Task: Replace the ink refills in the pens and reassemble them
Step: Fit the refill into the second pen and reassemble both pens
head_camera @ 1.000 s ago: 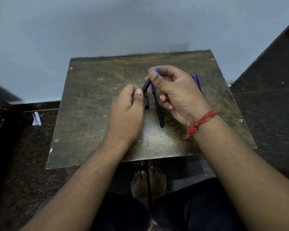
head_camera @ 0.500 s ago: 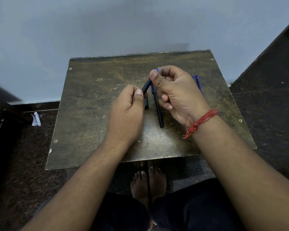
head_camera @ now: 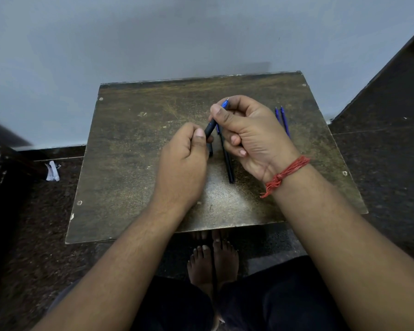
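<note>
Both hands hold one dark pen [head_camera: 209, 130] above the middle of a worn brown table [head_camera: 129, 163]. My left hand [head_camera: 182, 163] grips its lower barrel. My right hand [head_camera: 246, 132] pinches the upper end, where a blue tip [head_camera: 225, 103] sticks out past the thumb. Another black pen [head_camera: 228, 163] lies flat on the table between my hands, pointing away from me. A short dark piece [head_camera: 210, 149] stands out beside my left thumb. Two blue refills [head_camera: 282, 118] lie side by side behind my right hand, partly hidden by it.
The small table stands against a pale wall [head_camera: 153, 39]. Dark stone floor surrounds it, with a white scrap [head_camera: 52, 172] on the left. My bare feet [head_camera: 213, 256] show under the table's near edge.
My hands have barely moved. The right thumb has shifted slightly along the pen's upper end and the blue tip still shows.
</note>
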The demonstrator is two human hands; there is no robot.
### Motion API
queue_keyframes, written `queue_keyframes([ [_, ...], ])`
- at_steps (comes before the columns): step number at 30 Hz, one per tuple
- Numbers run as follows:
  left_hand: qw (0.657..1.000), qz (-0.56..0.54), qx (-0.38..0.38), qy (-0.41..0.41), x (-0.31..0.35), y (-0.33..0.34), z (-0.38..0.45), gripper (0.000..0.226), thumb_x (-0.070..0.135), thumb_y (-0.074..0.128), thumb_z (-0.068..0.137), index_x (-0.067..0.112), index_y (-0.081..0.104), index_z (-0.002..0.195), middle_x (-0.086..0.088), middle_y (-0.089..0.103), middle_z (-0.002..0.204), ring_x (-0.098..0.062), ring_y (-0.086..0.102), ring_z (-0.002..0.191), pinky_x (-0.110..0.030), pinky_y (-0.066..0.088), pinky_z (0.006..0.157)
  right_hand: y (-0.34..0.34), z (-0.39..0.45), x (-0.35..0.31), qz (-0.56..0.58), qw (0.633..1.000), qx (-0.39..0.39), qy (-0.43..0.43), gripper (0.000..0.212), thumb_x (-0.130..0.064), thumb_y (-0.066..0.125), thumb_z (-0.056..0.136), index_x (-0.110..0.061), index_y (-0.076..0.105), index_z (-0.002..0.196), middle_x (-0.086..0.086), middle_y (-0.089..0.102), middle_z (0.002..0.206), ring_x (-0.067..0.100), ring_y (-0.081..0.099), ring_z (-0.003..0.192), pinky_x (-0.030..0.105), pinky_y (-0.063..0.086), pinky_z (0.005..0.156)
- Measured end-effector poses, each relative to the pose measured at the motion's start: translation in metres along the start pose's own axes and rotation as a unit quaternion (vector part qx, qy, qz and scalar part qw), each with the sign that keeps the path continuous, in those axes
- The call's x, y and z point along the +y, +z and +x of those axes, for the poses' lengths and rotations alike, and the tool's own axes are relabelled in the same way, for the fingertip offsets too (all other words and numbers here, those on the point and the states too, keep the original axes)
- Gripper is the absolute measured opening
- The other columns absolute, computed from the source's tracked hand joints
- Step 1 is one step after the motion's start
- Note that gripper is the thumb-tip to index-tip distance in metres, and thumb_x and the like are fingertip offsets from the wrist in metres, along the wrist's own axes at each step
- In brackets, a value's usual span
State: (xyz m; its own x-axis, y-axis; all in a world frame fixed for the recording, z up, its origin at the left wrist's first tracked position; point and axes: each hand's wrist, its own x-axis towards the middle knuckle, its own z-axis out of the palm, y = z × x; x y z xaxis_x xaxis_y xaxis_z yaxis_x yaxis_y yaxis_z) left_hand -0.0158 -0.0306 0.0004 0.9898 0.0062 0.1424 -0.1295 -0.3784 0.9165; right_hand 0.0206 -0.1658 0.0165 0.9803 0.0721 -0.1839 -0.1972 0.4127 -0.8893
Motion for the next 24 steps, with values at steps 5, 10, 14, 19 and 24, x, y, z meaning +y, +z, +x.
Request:
queue_keyframes([
  [5, 1.0, 0.007, 0.007, 0.001, 0.002, 0.0, -0.001, 0.031, 0.021, 0.045, 0.108, 0.025, 0.05, 0.077, 0.009, 0.051, 0.066, -0.002, 0.043, 0.057, -0.018, 0.034, 0.055, 0.001, -0.001, -0.001, 0.003, 1.0, -0.008, -0.001, 0.007, -0.004, 0.065, 0.093, -0.004, 0.061, 0.099, 0.01, 0.06, 0.081, 0.002, 0.038, 0.037, 0.014, 0.024, 0.03],
  [10, 1.0, 0.001, 0.011, 0.0, 0.0, -0.001, 0.001, 0.026, 0.029, 0.045, 0.105, 0.029, 0.05, 0.079, 0.008, 0.053, 0.069, -0.004, 0.043, 0.06, -0.025, 0.035, 0.057, -0.007, -0.001, -0.003, -0.026, 0.999, -0.037, 0.003, 0.015, -0.007, 0.056, 0.099, -0.004, 0.067, 0.109, 0.013, 0.074, 0.104, 0.002, 0.036, 0.038, 0.015, 0.026, 0.032],
  [14, 1.0, -0.013, 0.008, 0.016, 0.001, -0.002, 0.001, 0.025, 0.024, 0.049, 0.105, 0.027, 0.053, 0.081, 0.01, 0.054, 0.065, -0.002, 0.046, 0.057, -0.021, 0.037, 0.056, -0.005, 0.0, -0.004, -0.04, 0.999, -0.018, -0.012, 0.01, -0.006, 0.058, 0.098, -0.009, 0.068, 0.096, 0.014, 0.073, 0.096, 0.003, 0.035, 0.036, 0.015, 0.026, 0.033],
  [19, 0.999, -0.026, 0.019, 0.025, 0.001, -0.003, 0.003, 0.018, 0.021, 0.056, 0.102, 0.027, 0.058, 0.085, 0.009, 0.059, 0.068, -0.006, 0.054, 0.065, -0.026, 0.044, 0.063, 0.001, -0.001, -0.002, -0.027, 0.999, 0.016, -0.015, 0.011, -0.006, 0.058, 0.098, -0.009, 0.061, 0.089, 0.013, 0.07, 0.088, 0.003, 0.034, 0.036, 0.014, 0.023, 0.033],
  [24, 0.999, -0.015, 0.031, 0.032, 0.0, -0.003, 0.003, 0.013, 0.02, 0.059, 0.1, 0.023, 0.06, 0.088, 0.002, 0.063, 0.075, -0.018, 0.059, 0.07, -0.031, 0.047, 0.065, 0.008, -0.002, 0.0, -0.011, 0.999, 0.047, -0.008, 0.013, -0.004, 0.056, 0.099, -0.009, 0.057, 0.086, 0.011, 0.066, 0.082, 0.003, 0.033, 0.035, 0.013, 0.022, 0.032],
])
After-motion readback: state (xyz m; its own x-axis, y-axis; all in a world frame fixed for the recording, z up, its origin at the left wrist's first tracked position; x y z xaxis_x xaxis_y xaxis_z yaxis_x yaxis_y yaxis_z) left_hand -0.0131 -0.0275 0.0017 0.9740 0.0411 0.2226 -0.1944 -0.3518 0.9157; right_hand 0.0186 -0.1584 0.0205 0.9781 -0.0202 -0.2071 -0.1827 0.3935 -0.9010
